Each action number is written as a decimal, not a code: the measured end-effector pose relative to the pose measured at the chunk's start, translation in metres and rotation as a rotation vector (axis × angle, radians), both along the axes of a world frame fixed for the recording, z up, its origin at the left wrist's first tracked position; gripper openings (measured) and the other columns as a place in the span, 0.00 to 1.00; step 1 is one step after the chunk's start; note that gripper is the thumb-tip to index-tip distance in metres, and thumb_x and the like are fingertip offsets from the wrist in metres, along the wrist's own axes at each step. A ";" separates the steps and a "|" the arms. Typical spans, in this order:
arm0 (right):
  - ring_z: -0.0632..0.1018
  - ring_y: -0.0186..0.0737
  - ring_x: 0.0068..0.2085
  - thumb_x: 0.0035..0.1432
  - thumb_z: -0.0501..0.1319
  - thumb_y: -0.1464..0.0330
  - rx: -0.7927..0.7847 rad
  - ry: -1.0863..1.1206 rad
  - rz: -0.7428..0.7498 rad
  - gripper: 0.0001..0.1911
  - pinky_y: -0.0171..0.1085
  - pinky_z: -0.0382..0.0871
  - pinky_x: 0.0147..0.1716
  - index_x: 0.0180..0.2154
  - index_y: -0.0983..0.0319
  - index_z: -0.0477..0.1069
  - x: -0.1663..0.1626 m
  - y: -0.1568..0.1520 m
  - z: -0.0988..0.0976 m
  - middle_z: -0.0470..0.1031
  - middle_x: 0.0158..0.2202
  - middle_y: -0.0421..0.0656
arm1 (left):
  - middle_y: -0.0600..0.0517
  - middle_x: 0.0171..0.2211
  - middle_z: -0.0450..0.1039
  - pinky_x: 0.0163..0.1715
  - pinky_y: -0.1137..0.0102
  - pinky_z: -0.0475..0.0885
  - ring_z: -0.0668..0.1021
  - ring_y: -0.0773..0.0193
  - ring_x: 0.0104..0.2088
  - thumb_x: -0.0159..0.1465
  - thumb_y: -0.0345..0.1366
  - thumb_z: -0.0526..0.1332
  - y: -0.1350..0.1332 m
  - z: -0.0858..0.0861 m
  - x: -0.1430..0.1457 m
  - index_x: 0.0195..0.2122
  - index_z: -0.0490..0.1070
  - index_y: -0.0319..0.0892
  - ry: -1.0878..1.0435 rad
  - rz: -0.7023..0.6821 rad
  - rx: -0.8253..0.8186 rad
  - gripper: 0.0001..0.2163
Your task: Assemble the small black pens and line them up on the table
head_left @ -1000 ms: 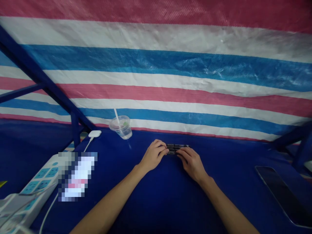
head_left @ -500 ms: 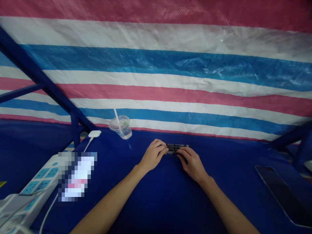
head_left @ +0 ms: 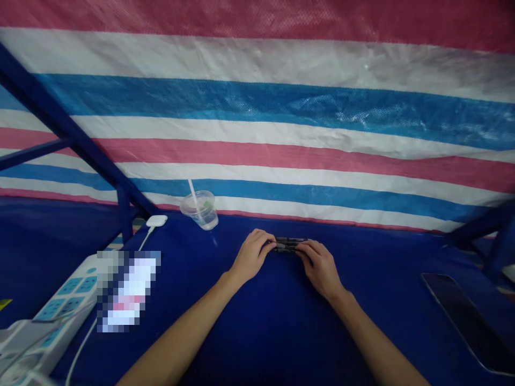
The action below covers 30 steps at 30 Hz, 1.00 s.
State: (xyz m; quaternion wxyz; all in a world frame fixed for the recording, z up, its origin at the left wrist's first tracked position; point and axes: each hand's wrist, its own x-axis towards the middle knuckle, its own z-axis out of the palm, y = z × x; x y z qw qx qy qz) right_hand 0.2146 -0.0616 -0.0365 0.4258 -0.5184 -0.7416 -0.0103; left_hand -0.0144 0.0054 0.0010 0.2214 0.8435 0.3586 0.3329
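Note:
Several dark pens [head_left: 286, 244] lie side by side on the blue tabletop, their length running left to right. My left hand [head_left: 252, 253] has its fingers closed around their left ends, with thumb and fingertips pinched there. At the other end, my right hand [head_left: 319, 266] grips the pens with bent fingers, knuckles up. Both ends of the bundle are partly hidden by my fingers; the middle stretch shows between the hands.
A clear plastic cup [head_left: 205, 212] with a straw stands at the back, left of my hands. On the left are a power strip [head_left: 66, 300], a white charger [head_left: 156, 221] and a blurred lit screen [head_left: 129, 292]. A dark phone [head_left: 466, 321] lies right. Striped sheeting [head_left: 281, 155] hangs behind.
My right hand has slid slightly to the right along the pens, so a little more of their middle shows. My left hand is nearly still.

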 end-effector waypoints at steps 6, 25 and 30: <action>0.79 0.45 0.42 0.72 0.56 0.68 -0.007 -0.017 -0.060 0.09 0.44 0.69 0.43 0.45 0.58 0.75 0.002 0.000 0.001 0.79 0.42 0.45 | 0.49 0.42 0.75 0.49 0.61 0.70 0.76 0.59 0.45 0.76 0.37 0.53 0.002 -0.004 -0.002 0.46 0.72 0.45 -0.066 0.067 -0.007 0.09; 0.80 0.46 0.45 0.70 0.60 0.66 -0.021 0.116 0.028 0.09 0.46 0.77 0.46 0.49 0.57 0.75 0.001 0.002 -0.005 0.79 0.45 0.47 | 0.52 0.39 0.79 0.45 0.63 0.71 0.78 0.60 0.41 0.72 0.39 0.60 0.003 -0.003 -0.001 0.42 0.77 0.45 -0.021 0.018 -0.051 0.06; 0.80 0.47 0.45 0.69 0.61 0.66 0.000 0.075 0.075 0.06 0.47 0.78 0.46 0.44 0.57 0.77 0.000 0.002 -0.006 0.80 0.44 0.47 | 0.54 0.35 0.81 0.49 0.61 0.70 0.80 0.61 0.39 0.71 0.39 0.62 0.000 0.000 0.001 0.36 0.78 0.46 0.022 -0.068 -0.040 0.08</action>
